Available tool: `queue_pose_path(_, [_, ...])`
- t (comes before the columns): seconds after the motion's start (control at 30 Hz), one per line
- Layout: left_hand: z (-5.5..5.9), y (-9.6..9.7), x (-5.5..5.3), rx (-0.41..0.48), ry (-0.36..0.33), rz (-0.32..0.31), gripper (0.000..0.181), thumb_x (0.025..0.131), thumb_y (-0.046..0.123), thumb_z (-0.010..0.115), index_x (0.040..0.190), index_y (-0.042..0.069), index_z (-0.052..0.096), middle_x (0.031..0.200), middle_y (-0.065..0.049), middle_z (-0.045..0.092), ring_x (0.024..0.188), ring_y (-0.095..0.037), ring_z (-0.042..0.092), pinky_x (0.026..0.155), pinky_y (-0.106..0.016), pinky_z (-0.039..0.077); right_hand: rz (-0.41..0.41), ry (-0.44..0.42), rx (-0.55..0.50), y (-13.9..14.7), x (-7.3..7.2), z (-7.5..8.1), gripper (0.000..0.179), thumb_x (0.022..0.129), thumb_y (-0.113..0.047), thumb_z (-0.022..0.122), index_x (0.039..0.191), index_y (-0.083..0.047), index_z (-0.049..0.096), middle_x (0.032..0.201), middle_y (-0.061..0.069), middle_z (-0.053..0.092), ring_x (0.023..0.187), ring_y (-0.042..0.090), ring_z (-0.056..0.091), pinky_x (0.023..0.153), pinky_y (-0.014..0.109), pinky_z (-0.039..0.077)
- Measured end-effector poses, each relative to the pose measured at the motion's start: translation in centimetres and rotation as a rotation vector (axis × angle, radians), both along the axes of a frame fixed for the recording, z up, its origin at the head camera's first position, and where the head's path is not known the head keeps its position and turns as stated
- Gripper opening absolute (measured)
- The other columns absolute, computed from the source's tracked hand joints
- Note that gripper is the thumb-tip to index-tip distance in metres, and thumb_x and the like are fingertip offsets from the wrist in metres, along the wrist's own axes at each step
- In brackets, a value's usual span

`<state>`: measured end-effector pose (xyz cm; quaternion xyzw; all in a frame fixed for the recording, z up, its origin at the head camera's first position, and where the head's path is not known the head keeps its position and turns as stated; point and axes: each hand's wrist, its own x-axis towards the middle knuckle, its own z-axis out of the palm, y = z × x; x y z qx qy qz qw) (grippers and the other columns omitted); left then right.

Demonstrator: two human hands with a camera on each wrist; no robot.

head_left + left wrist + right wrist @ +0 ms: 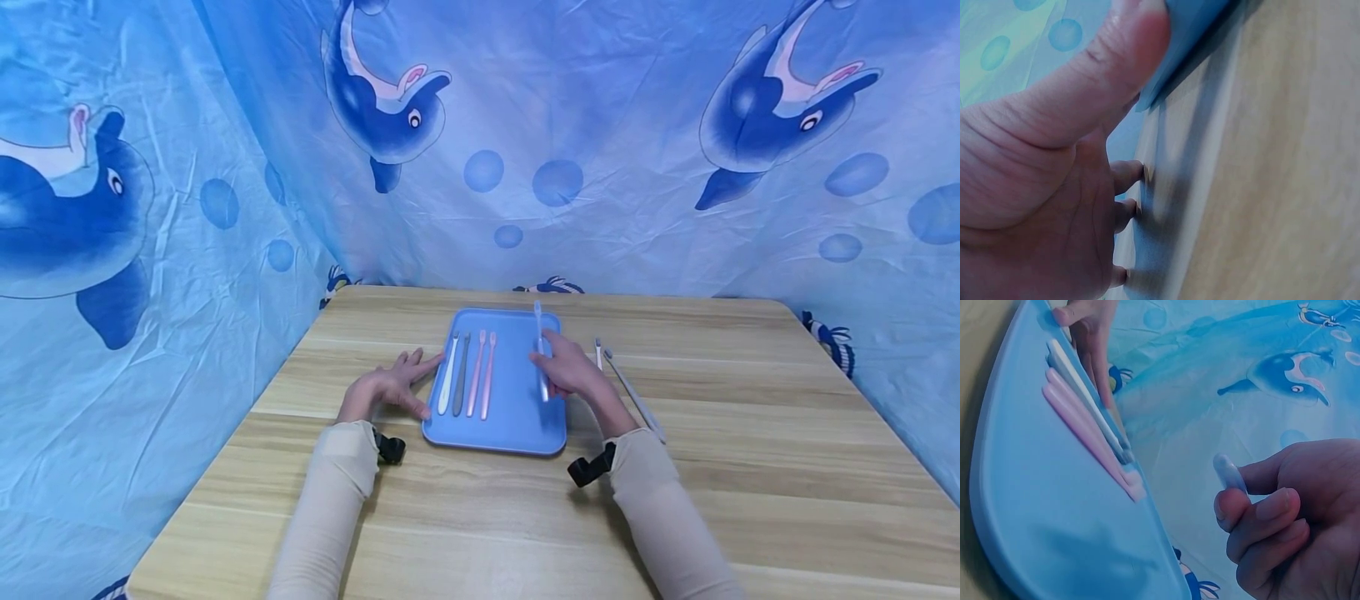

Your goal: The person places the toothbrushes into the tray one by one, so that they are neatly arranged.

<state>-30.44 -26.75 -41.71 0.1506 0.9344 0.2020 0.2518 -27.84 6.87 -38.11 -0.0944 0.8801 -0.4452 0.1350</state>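
A blue tray (512, 367) lies on the wooden table. Four toothbrushes are side by side on its left half: a white toothbrush (447, 379), a grey toothbrush (461, 379) and two pink toothbrushes (487, 383). My left hand (386, 386) spreads its fingers at the tray's left edge, with the thumb (1129, 50) at the rim and other fingertips near the tabletop. Over the tray's right side, my right hand (566, 367) pinches a pale bluish toothbrush (537, 318), head pointing away. In the right wrist view its handle end (1229, 470) pokes out between thumb and fingers, above a shadow on the tray.
Right of the tray, a grey-blue toothbrush (636, 398) lies slanted on the table (750, 400). A white toothbrush (598, 354) beside it is partly hidden by my right forearm. A blue dolphin-print curtain (525, 108) hangs behind and to the left.
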Motion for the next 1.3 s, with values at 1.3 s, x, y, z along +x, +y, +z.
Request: queue_pose_path(1.3, [0.4,0.0,0.0,-0.001,0.011,-0.013,0.128,0.066,0.056,0.087,0.163,0.028,0.008,0.169,-0.022,-0.008,0.154,-0.048,-0.012,0.115,-0.08,-0.004,-0.043,-0.008,-0.065,-6.6,-0.5,-2.2,0.057,0.106,-0.025,0.048,0.157,-0.007,0.028,0.059,0.006,0.059,0.042,0.015,0.053,0.038,0.026,0.044])
